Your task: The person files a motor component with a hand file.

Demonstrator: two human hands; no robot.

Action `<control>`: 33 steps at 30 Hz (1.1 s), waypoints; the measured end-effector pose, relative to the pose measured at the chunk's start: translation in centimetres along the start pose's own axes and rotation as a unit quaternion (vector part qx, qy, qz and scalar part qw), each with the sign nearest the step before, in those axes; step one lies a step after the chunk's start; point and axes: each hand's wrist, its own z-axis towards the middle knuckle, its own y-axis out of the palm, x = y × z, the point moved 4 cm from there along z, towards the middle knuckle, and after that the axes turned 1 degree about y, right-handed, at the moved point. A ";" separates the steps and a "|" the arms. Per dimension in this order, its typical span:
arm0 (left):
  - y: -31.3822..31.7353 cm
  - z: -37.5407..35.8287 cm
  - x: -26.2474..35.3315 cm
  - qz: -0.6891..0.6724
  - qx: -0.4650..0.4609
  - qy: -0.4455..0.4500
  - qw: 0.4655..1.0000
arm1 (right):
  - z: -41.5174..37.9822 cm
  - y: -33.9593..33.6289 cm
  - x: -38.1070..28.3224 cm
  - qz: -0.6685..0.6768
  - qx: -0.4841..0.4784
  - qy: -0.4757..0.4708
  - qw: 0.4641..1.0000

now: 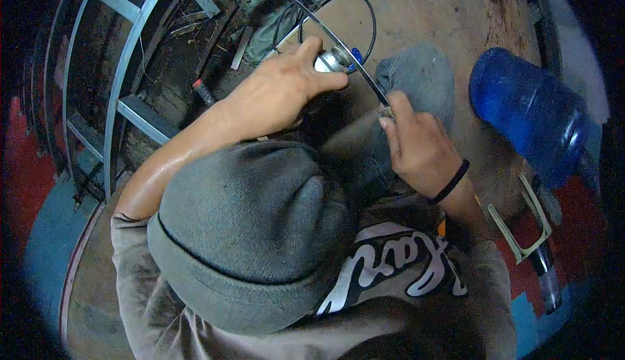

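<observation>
My left hand [296, 77] is closed round a silver cylindrical metal part [331, 61], with a small blue piece [355, 59] at its right side. A long thin dark blade-like tool [338, 46] runs diagonally from the upper left down to my right hand [420, 138]. The fingers of that hand are wrapped round the tool's lower end, and a black band circles the wrist. The tool passes close beside the metal part; whether they touch is unclear. Behind the part loops a black cable [373, 18].
On the right lies a large blue water bottle [521, 109], with a pale frame-like object [524, 220] below it. Curved metal framing [124, 67] stands at the left. A green-grey cloth [260, 2] lies at the top. A grey knit cap [241, 236] fills the lower middle.
</observation>
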 end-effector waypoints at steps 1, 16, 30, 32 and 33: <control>0.0 0.0 0.0 0.005 0.000 0.003 1.000 | 0.0 0.1 0.2 0.004 -0.033 0.036 0.999; 0.0 0.7 1.0 -0.019 -0.024 0.019 0.999 | -2.7 0.0 1.6 -0.021 -0.014 -0.027 0.999; 0.5 1.1 1.3 0.003 0.000 0.071 0.997 | 1.3 -0.1 0.7 0.013 -0.040 0.037 0.998; 0.3 0.8 0.5 -0.007 0.008 0.043 0.999 | 2.8 -0.3 0.5 0.024 -0.032 0.038 0.998; 0.3 0.5 0.5 -0.003 0.009 0.040 0.999 | 2.8 0.1 0.3 0.050 -0.027 0.023 0.998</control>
